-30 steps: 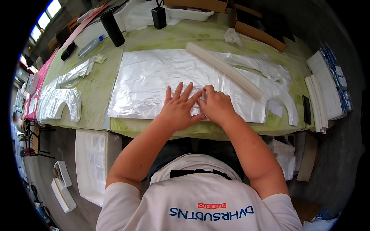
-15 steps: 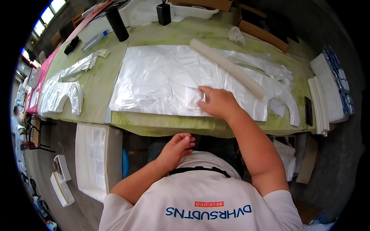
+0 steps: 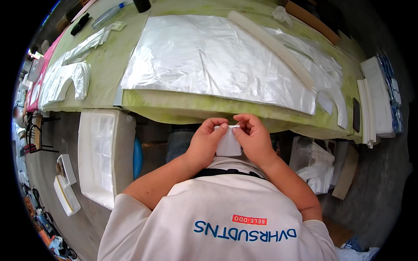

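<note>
In front of my waist, just below the table's front edge, a small flat white folded piece (image 3: pixel 228 143), seemingly of thin film, is pinched by its upper corners. My left hand (image 3: pixel 207 138) grips its left corner between thumb and fingers, while my right hand (image 3: pixel 254 138) has the right one. Beyond them on the table lies a stack of thin, shiny whitish plastic sheets (image 3: pixel 187 61) with an arm-like cut shape at its right end. A long pale tube (image 3: pixel 272 50) rests diagonally across that stack.
Left on the table is another plastic stack (image 3: pixel 76 74) with curved cut-outs. A white bin (image 3: pixel 98 152) of small flat packets stands below the edge. At the right are a dark phone-like object (image 3: pixel 356 114) and white rolls (image 3: pixel 367 111); a cardboard box (image 3: pixel 311 21) sits behind.
My right hand has come back from the plastic stack to my waist, bringing the small white folded piece. My left hand has risen to meet it. The view has tilted lower.
</note>
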The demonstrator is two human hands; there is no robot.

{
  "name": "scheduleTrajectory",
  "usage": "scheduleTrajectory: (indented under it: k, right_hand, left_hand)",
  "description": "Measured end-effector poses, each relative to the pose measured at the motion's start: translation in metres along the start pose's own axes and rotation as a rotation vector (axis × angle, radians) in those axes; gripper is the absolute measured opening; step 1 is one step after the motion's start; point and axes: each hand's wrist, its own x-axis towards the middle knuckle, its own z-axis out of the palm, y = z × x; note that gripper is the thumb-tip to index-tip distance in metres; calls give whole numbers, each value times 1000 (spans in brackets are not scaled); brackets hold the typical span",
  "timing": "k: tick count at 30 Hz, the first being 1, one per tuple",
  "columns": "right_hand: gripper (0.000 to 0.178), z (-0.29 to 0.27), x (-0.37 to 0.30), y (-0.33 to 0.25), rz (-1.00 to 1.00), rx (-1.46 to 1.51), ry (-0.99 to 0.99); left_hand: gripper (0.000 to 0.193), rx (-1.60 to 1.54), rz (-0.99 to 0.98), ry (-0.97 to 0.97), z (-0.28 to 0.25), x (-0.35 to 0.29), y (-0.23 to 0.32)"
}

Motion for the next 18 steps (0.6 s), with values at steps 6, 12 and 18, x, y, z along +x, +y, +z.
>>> scheduleTrajectory:
  k: [6,12,18]
  right_hand:
    - [22,13,2,7,-123,-4,134]
    - [22,28,-10,7,-160,-70,23]
    - [22,29,-18,14,-95,43,-51]
  left_hand:
    - [19,137,356,-21,-33,-26,3]
    - [8,238,151,120,-37,-35,7]
    - [15,270,433,184,-81,-50,19]
